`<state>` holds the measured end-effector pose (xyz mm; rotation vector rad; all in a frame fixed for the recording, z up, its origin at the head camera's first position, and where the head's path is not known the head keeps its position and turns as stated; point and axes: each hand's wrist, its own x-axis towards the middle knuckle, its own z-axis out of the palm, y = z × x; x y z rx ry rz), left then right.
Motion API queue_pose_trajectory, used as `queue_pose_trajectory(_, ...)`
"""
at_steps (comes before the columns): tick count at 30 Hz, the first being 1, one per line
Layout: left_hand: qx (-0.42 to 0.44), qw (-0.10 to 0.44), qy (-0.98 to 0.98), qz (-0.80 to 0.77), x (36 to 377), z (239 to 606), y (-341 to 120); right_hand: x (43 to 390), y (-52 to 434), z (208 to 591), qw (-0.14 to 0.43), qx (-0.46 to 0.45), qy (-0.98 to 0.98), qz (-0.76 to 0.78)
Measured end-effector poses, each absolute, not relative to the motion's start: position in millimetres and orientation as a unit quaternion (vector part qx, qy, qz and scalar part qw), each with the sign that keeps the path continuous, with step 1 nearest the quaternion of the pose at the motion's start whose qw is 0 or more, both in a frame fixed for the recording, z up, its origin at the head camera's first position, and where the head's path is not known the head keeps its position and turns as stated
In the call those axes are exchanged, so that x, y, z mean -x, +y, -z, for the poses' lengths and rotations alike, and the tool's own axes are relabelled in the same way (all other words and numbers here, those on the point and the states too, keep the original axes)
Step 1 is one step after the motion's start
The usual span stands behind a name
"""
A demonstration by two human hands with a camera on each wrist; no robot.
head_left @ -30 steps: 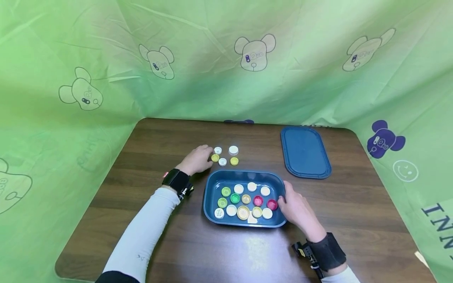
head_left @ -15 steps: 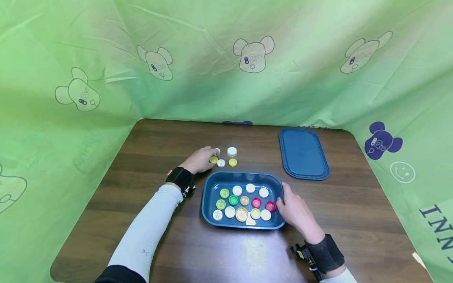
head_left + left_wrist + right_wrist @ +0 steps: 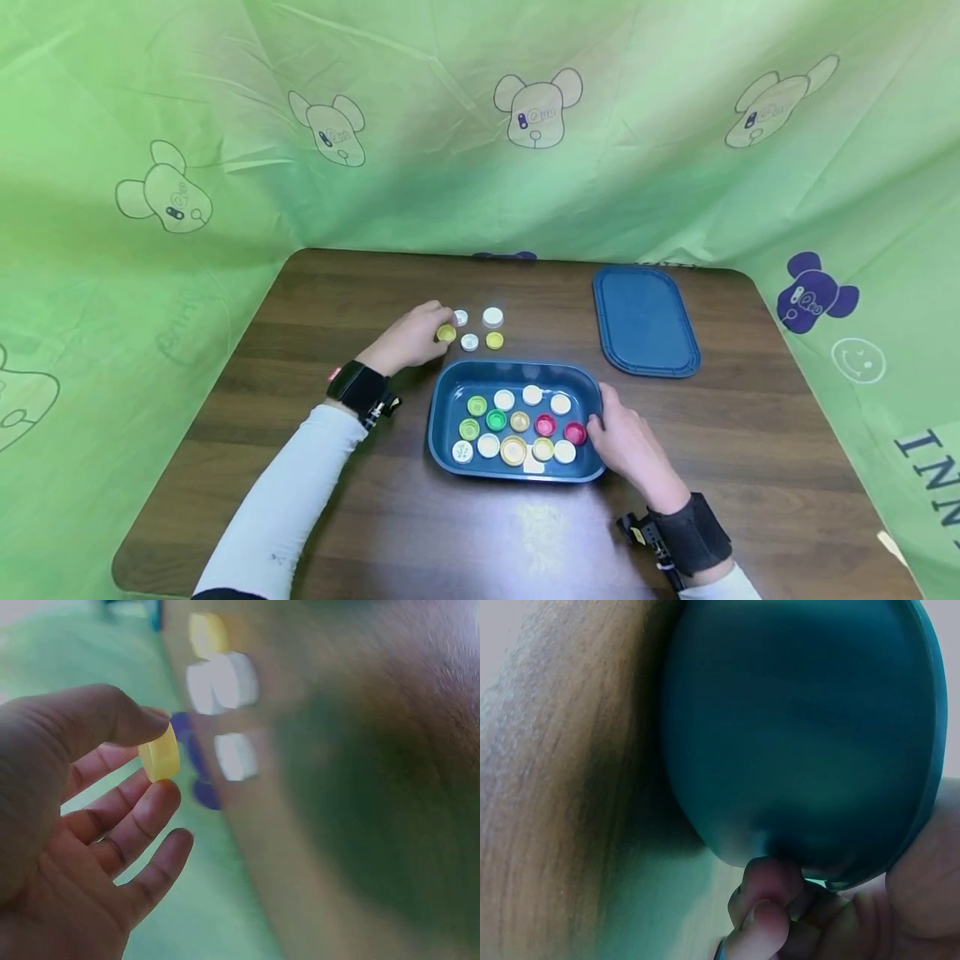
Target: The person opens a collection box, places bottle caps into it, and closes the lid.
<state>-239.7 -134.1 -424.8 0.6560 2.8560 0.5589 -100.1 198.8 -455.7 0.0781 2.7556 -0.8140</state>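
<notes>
Between the thumb and fingertips of my left hand (image 3: 408, 337) I pinch a yellow bottle cap (image 3: 160, 756), held just off the other loose caps in the left wrist view. Beside it on the table lie a near white cap (image 3: 469, 342), a far white cap (image 3: 492, 317), another yellow cap (image 3: 494, 340) and a white cap (image 3: 461, 317) close to my fingertips. My right hand (image 3: 630, 437) grips the right end of a blue tray (image 3: 517, 371), its thumb at the rim. Inside the tray sit several white, green, red and yellowish caps, roughly in rows.
A flat blue lid (image 3: 647, 322) lies at the back right of the brown wooden table (image 3: 375, 533). Green printed cloth (image 3: 420, 192) hangs behind the table and at both sides.
My left hand has closed its fingertips on the yellow cap and drawn it slightly left, away from the other caps. The right hand keeps its grip on the tray, which stays in place.
</notes>
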Motion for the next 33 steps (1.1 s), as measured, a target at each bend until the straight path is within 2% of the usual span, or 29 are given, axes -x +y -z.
queue_pose_trajectory(6, -0.273, 0.071, 0.941, -0.189, 204.5, 402.5, -133.7, 102.0, 200.5, 455.4, 0.131, -0.022, 0.952, 0.276)
queue_pose_trajectory(13, -0.326, 0.076, 0.931, -0.149, 177.2, 398.4, -124.9, 101.9, 200.4, 454.8, 0.134, -0.018, 0.951, 0.277)
queue_pose_trajectory(20, -0.343, 0.105, 0.925, -0.125, 166.2, 405.1, -121.3, 101.7, 199.2, 455.1, 0.146, -0.022, 0.95, 0.274)
queue_pose_trajectory(33, -0.355, 0.107, 0.924, -0.097, 162.6, 413.4, -120.1, 100.9, 199.1, 455.3, 0.144, -0.021, 0.951, 0.272)
